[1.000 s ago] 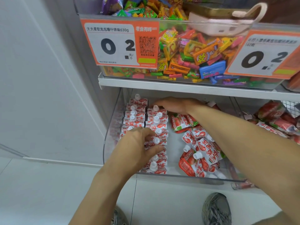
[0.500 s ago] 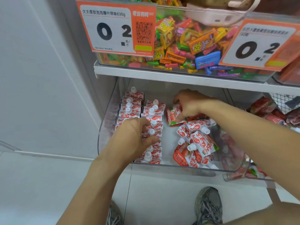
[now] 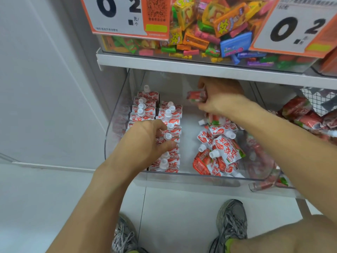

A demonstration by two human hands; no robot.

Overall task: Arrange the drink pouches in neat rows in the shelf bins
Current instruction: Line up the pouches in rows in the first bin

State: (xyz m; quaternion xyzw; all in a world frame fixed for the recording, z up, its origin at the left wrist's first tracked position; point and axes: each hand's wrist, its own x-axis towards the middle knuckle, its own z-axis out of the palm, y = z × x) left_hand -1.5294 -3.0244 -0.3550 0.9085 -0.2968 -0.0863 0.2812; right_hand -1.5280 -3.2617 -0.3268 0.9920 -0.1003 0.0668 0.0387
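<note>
Since half a second ago your right hand (image 3: 218, 96) has lifted off the loose pile, now pinching one drink pouch (image 3: 196, 96) above the clear bin's (image 3: 116, 114) back. Left to right: your left hand (image 3: 145, 141) rests with fingers curled loosely on the two neat rows (image 3: 170, 125), grasping nothing clearly. Loose pile of pouches (image 3: 218, 148) lies right of the rows.
</note>
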